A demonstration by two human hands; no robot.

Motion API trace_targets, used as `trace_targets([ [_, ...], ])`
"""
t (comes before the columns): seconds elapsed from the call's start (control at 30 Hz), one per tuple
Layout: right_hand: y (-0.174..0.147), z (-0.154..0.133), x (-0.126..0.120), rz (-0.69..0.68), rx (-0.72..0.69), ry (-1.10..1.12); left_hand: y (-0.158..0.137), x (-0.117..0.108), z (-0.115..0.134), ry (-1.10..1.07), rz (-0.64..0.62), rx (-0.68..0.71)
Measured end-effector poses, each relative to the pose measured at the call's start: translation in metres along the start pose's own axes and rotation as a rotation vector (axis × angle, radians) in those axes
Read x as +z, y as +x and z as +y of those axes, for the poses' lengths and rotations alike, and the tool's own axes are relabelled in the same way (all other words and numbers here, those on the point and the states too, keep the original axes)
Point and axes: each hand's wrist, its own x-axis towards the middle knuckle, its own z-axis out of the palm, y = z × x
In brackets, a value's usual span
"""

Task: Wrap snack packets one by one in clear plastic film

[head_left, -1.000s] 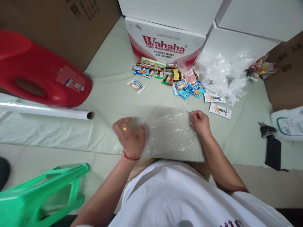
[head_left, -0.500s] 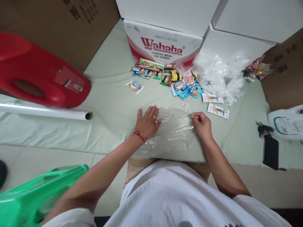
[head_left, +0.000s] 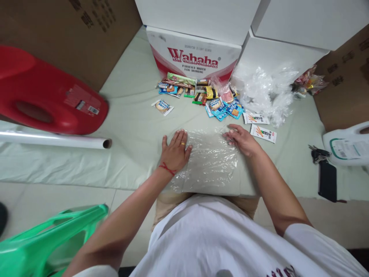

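Observation:
A crinkled sheet of clear plastic film (head_left: 211, 161) lies on the pale green cloth in front of me. My left hand (head_left: 174, 151) rests flat over its left edge, fingers spread, with a ring and a red wrist string. At the film's upper right corner is my right hand (head_left: 241, 140), its fingers loosely bent and apart. Whether those fingertips still touch the film is hard to see. Just beyond the film sit wrapped snacks: blue packets (head_left: 221, 109), a single biscuit packet (head_left: 163, 107) and two white packets (head_left: 263, 133).
A Wahaha carton (head_left: 193, 55) stands behind the snacks, beside a heap of clear plastic (head_left: 263, 92). On the left are a red jug (head_left: 57, 96) and a white roll (head_left: 54, 140). Keys (head_left: 319, 155), a black phone-like item (head_left: 327, 181) and a white bottle (head_left: 347, 144) lie right. A green stool (head_left: 52, 238) stands below.
My right hand has loosened its pinch on the film and moved slightly up and left, fingers parting. The film looks less stretched. My left hand stays flat; the whole view has shifted a little.

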Motion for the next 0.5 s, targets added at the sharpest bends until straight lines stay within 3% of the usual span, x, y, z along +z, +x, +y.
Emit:
trace_targets([
  [0.13,0.025,-0.009,0.009,-0.092,0.085,-0.155,-0.001,-0.002,-0.001,0.003,-0.004,-0.009],
  [0.37,0.037,-0.022,-0.020,0.077,0.009,-0.104,0.002,-0.003,-0.007,-0.003,-0.006,-0.030],
  [0.5,0.031,-0.020,-0.020,0.163,-0.074,-0.087,0.008,-0.001,-0.009,-0.001,-0.002,-0.055],
])
